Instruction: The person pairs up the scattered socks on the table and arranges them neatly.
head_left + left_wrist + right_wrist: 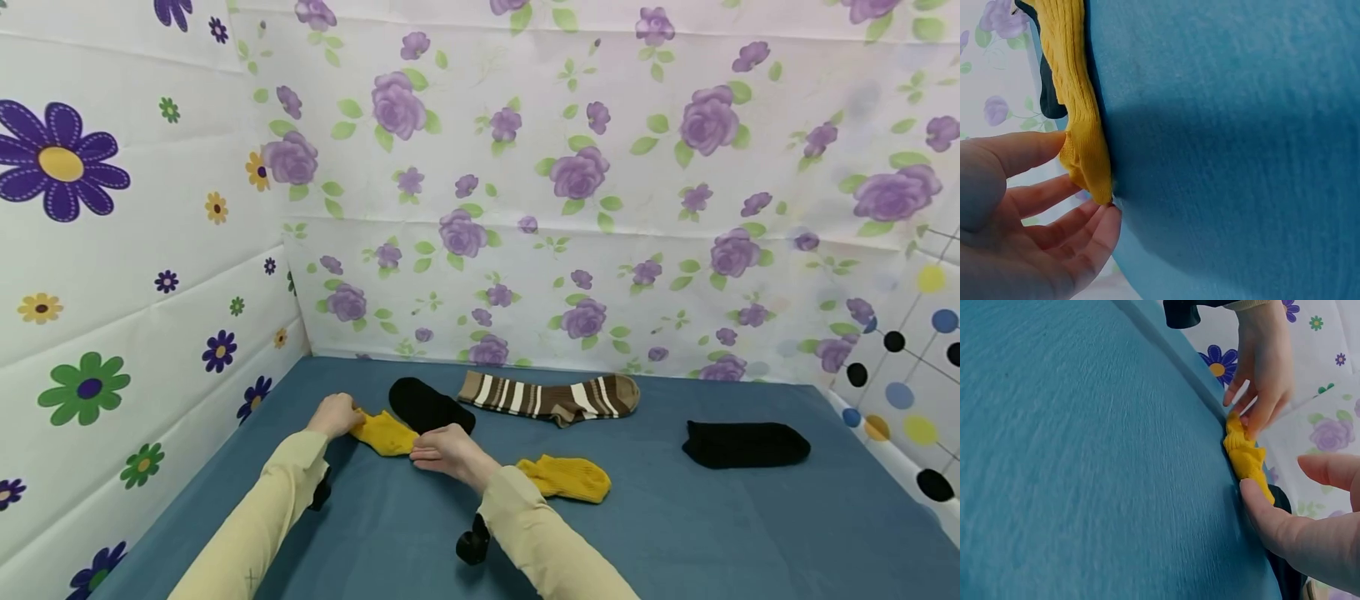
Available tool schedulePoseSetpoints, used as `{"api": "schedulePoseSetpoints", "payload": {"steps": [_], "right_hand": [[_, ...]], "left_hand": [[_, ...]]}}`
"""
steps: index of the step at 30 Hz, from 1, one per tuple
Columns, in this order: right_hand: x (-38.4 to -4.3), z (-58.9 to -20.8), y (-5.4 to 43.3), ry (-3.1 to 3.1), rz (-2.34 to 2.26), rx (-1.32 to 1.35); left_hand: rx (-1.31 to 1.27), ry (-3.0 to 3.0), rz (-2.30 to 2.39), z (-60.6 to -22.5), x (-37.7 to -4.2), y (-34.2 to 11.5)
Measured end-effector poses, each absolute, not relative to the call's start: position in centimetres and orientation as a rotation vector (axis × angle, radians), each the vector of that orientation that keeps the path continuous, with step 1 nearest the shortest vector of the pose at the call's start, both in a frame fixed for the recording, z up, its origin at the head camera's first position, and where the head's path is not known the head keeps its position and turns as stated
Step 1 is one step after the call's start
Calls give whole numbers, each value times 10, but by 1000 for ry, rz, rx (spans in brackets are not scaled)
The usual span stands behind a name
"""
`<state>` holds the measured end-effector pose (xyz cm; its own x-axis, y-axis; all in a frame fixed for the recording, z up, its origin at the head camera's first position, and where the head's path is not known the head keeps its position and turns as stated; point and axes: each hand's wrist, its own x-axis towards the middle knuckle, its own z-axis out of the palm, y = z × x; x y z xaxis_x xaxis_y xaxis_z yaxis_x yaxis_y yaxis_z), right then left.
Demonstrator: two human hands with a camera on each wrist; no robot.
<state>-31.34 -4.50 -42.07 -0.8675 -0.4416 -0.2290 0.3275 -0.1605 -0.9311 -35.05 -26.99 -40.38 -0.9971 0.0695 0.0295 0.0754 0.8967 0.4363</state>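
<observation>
A yellow ribbed sock (384, 433) lies on the left part of the blue table, between both hands. My left hand (335, 415) pinches its left end; in the left wrist view the thumb and fingers (1047, 192) close about that end. At the sock's other end is my right hand (453, 454), its fingers fairly straight. In the right wrist view a finger (1263, 503) touches the yellow fabric while the thumb stands apart. Just behind lies a black sock (427, 406), partly covered by the right hand. A second yellow sock (567, 479) rests right of my right wrist.
Along the back of the blue table (660, 533) lies a brown and white striped sock (551, 398). Another black sock (746, 444) lies flat at the right. Flowered sheets (525, 192) rise behind and at the left; a dotted sheet (900, 396) borders the right side.
</observation>
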Motion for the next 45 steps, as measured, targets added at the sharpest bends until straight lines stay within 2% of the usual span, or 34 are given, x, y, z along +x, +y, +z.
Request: {"api": "schedulePoseSetpoints", "payload": {"steps": [7,17,28,45], "right_hand": [[-313,-421,-52,1645,-2098,-67],[-308,-422,-58,1927,-1983,-185],[-309,-420,-64,2015,-1939,-146],[-317,-416,-50,2077,-1981,-112]], "left_hand": [[-70,-3060,-713,-398,-347,-269],[-18,-3068,-777,-401,-347,-269],[2,-3069,-769,-395,-345,-267],[-123,-2992,-867,-392,-341,-266]]}}
